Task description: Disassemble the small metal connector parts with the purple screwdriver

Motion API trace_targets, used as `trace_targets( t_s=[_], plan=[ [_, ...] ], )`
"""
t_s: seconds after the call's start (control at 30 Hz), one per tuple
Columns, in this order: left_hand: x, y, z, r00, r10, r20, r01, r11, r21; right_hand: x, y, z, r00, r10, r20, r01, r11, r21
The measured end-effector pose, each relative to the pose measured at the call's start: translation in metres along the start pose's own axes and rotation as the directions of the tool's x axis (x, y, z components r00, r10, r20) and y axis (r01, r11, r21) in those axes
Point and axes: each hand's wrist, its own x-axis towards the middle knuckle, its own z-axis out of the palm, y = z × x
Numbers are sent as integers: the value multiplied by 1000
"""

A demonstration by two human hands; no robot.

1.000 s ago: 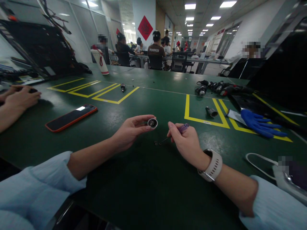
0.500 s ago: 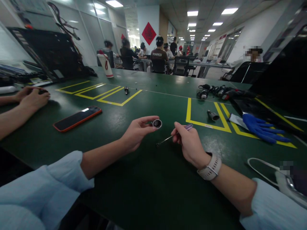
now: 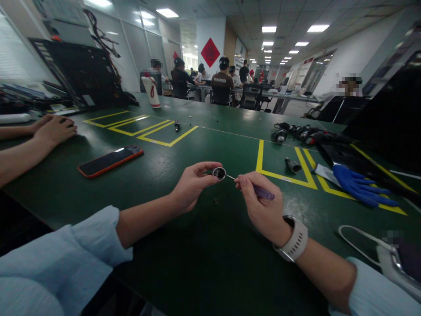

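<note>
Between thumb and fingers, my left hand (image 3: 194, 186) pinches a round metal housing (image 3: 219, 174), its open end turned toward me and dark parts showing inside. My right hand (image 3: 263, 202) is closed around a screwdriver with a purple see-through handle (image 3: 264, 193). Its thin shaft reaches left to the rim of the housing; whether the tip is inside I cannot tell. On the table just below lies a tiny dark part (image 3: 215, 202). A grey metal cone-shaped shell (image 3: 292, 165) rests on its side within the yellow tape at right.
An orange-edged phone (image 3: 111, 161) lies at left, near another person's hands (image 3: 54, 129). A small dark metal part (image 3: 177, 126) sits by the left tape marks. Blue gloves (image 3: 360, 184), black devices (image 3: 281, 135) and a white cable (image 3: 357, 245) are at right. A cup (image 3: 151, 92) stands farther back.
My right hand has brought the screwdriver tip up from the tabletop to the housing's opening. The small part stays behind on the table. The other person's hands have shifted.
</note>
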Motion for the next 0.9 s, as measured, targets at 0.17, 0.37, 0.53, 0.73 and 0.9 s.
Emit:
trace_targets(
  t_s=[0.17,0.37,0.53,0.73,0.9],
  plan=[
    [0,-1,0,1000,12,-14,-11,1000,17,0,-3,1,997,-73,39,76,994,-82],
    [1,0,2,1000,7,-25,-7,1000,18,0,-2,3,996,-81,44,85,993,-87],
    [3,0,7,999,-12,-33,12,1000,-12,1,-2,4,998,-51,37,54,995,-80],
    [3,-2,6,999,18,-29,-17,1000,18,3,-1,4,997,-8,72,18,990,-139],
    [0,-1,2,1000,3,-24,-2,999,33,2,0,2,998,41,51,-33,990,-138]
  ],
)
